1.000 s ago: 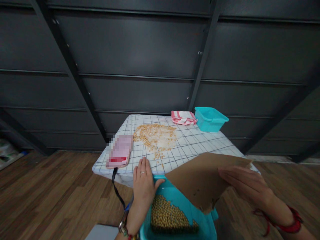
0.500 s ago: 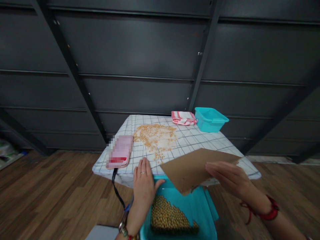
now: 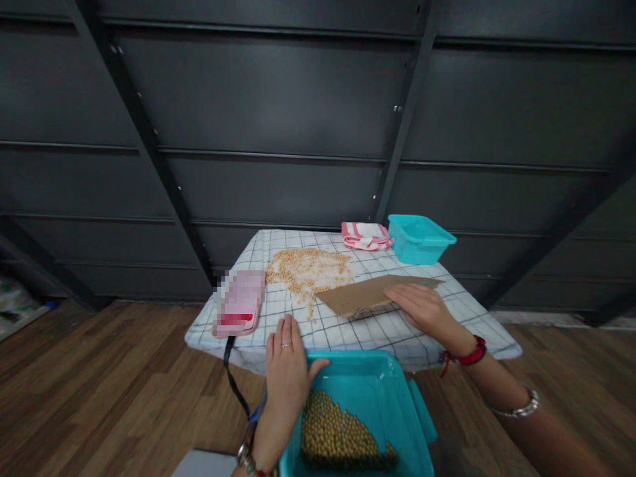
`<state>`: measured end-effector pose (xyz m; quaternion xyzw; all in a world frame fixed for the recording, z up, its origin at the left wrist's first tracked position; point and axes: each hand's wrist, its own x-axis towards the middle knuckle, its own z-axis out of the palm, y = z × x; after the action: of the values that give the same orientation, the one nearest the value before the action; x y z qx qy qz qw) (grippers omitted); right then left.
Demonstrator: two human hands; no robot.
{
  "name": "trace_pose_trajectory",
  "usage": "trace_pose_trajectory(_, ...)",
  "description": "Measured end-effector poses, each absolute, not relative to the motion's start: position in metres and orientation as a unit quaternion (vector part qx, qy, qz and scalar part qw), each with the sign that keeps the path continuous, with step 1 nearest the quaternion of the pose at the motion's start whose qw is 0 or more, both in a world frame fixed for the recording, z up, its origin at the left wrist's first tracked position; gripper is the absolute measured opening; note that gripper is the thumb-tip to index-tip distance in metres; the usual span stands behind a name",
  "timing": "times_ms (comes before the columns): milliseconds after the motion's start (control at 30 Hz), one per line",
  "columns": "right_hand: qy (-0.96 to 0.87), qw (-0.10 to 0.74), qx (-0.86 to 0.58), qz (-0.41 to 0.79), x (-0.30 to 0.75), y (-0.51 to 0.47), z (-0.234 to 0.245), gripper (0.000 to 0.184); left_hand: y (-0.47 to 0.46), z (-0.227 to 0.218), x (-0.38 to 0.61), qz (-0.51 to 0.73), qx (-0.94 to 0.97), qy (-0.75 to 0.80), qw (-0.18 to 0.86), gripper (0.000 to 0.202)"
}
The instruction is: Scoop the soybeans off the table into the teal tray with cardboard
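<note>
My right hand (image 3: 420, 306) grips a flat brown piece of cardboard (image 3: 355, 298), held low over the cloth with its left corner at the near edge of a spread of yellow soybeans (image 3: 293, 268). Pale powder or grain (image 3: 330, 266) lies among the beans. My left hand (image 3: 287, 361) is open, its fingers stretched out flat at the table's front edge. Its thumb rests over the left rim of a teal bin (image 3: 368, 381) below the table edge. Soybeans (image 3: 335, 430) are heaped in the bin's near left part.
A checked cloth (image 3: 397, 338) covers the table. A pink phone-like thing (image 3: 243, 301), partly blurred, lies at left with a black strap (image 3: 231, 371). At the back are a folded red-and-white striped cloth (image 3: 366, 236) and a smaller teal basket (image 3: 420, 242). Dark metal panels (image 3: 278, 119) stand behind.
My right hand has moved the cardboard from above the bin forward over the cloth, to the near side of the spread soybeans. My left hand has stayed in place.
</note>
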<state>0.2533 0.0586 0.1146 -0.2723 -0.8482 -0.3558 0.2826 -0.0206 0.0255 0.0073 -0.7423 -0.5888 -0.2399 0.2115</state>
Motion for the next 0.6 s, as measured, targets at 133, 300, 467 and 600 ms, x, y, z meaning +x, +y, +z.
trace_pose_trajectory(133, -0.845, 0.317, -0.25, -0.351, 0.261, 0.07, 0.125, 0.028, 0.025, 0.006, -0.021, -0.235, -0.742, -0.592, 0.208, 0.09)
trace_pose_trajectory(300, -0.842, 0.334, -0.283, -0.315, 0.267, 0.076, 0.146, 0.021, 0.026, 0.004, -0.023, -0.248, -0.741, -0.588, 0.21, 0.088)
trace_pose_trajectory(467, -0.841, 0.322, -0.291, -0.324, 0.253, 0.081, 0.144, 0.022, 0.025, 0.003, -0.023, -0.262, -0.741, -0.579, 0.216, 0.09)
trace_pose_trajectory(600, -0.853, 0.31, -0.278, -0.314, 0.241, 0.08, 0.132, 0.028, 0.025, 0.004, -0.02, -0.26, -0.738, -0.582, 0.221, 0.089)
